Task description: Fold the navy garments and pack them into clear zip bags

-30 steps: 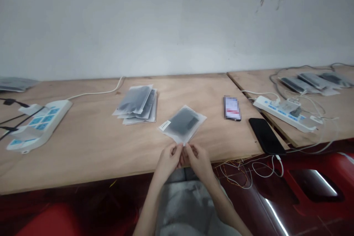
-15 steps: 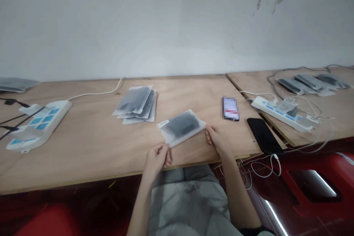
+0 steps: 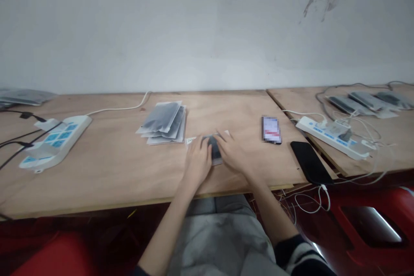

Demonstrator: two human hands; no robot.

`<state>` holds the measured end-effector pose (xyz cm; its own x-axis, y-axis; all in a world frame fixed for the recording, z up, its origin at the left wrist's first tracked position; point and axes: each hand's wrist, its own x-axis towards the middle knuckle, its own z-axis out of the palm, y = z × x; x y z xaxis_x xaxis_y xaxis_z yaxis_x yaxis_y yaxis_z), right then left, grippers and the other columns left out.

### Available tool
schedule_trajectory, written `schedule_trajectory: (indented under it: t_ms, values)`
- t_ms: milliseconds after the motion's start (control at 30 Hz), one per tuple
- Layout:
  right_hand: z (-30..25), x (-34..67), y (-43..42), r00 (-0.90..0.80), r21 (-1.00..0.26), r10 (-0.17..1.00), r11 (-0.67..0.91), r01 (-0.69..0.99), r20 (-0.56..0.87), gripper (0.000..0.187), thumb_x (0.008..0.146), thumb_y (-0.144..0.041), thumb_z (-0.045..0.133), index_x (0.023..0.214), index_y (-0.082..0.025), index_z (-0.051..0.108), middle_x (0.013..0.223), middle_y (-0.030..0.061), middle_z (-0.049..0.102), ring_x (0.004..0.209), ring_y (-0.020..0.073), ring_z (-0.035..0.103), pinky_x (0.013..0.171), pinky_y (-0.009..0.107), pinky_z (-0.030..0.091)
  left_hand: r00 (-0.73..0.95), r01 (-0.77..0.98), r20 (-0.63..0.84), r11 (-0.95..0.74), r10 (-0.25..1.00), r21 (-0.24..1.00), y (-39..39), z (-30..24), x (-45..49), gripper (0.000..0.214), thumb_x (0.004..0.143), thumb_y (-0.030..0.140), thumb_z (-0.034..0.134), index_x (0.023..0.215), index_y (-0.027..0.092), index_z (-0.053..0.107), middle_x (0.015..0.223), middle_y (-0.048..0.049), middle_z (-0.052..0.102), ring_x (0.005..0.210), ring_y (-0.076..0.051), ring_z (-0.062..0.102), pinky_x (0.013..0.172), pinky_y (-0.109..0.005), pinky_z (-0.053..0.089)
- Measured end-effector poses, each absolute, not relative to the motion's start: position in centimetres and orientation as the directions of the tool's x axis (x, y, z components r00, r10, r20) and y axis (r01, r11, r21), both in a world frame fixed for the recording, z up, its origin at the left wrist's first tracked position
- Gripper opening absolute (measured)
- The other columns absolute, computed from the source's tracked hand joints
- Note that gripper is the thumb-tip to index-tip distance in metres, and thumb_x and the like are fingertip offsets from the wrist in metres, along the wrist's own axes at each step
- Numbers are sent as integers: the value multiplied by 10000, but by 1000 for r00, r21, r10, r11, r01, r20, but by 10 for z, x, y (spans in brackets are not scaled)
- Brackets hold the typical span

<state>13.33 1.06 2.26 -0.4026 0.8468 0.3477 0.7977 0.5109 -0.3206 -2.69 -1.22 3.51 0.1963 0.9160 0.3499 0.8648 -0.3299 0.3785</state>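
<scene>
A frosted zip bag [image 3: 217,155] with a dark item inside lies on the wooden table near its front edge, mostly covered by my hands. My left hand [image 3: 198,157] rests flat on the bag's left part, fingers stretched out. On its right part lies my right hand [image 3: 230,151], palm down with the fingers extended. Between the hands a dark strip of the contents shows, and a white label peeks out at the bag's left corner. Just behind and to the left is a stack of similar frosted bags [image 3: 163,120], fanned out unevenly.
A phone with a lit, blurred screen [image 3: 271,129] and a black phone [image 3: 310,162] lie to the right. Power strips [image 3: 61,140] with cables stand at both sides, the right one [image 3: 333,137] near a table gap. More bagged items [image 3: 368,100] lie far right.
Both hands have let go of the bag's edges and moved inward onto its top, now lying flat over it. The bag stays in about the same place on the table.
</scene>
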Motion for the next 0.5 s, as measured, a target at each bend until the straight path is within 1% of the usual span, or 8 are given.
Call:
schedule_trajectory:
  t_ms: [33,67,100,167,300,400,500]
  values:
    - [18,128,21,-447,-277,845,523,806,294,504,960,-134,277,1409,-67,496,1533,165,435,1428,245,381,1164,442,314,254,875,309,-354,916,329,-2,28,-20,478,984,257,295,1348,54,531,1423,-208,547,1389,-301,439,1142,-465,323]
    - [12,124,30,-474,-246,846,527,813,244,526,945,-115,284,1434,-46,466,1542,172,420,1436,244,372,1169,444,309,285,888,253,-354,924,294,7,21,-15,514,979,240,281,1404,21,471,1484,-219,477,1435,-303,374,1177,-490,266]
    - [5,123,37,-495,-229,843,535,813,213,539,940,-112,285,1449,-38,448,1541,174,420,1439,239,371,1175,444,305,299,900,202,-345,933,266,14,14,-12,542,980,241,269,1444,7,420,1526,-220,417,1463,-301,326,1194,-506,229]
    - [-8,126,45,-509,-225,838,543,809,194,544,956,-147,276,1467,-43,430,1537,171,426,1439,229,375,1182,437,304,305,917,128,-327,944,229,21,3,-12,572,988,267,244,1489,15,358,1564,-208,350,1483,-289,282,1208,-516,196]
    - [-25,136,45,-467,-267,860,509,818,207,554,1005,-280,241,1479,-57,423,1542,154,419,1455,237,349,1185,444,312,307,924,105,-323,946,205,22,-5,-21,585,999,296,229,1525,56,315,1592,-171,304,1501,-273,235,1216,-500,195]
    - [-28,141,39,-451,-271,871,490,828,195,562,1016,-293,219,1505,-67,379,1569,123,382,1477,231,304,1192,435,298,297,926,90,-310,951,214,19,-5,-25,573,1000,290,239,1537,102,313,1604,-118,293,1509,-288,199,1210,-514,213]
    - [-25,144,31,-443,-255,877,479,840,188,559,1022,-296,213,1525,-90,344,1584,109,358,1484,217,287,1185,427,306,281,931,100,-296,954,212,16,-4,-29,560,1005,290,242,1540,143,320,1605,-80,298,1507,-286,209,1217,-532,181]
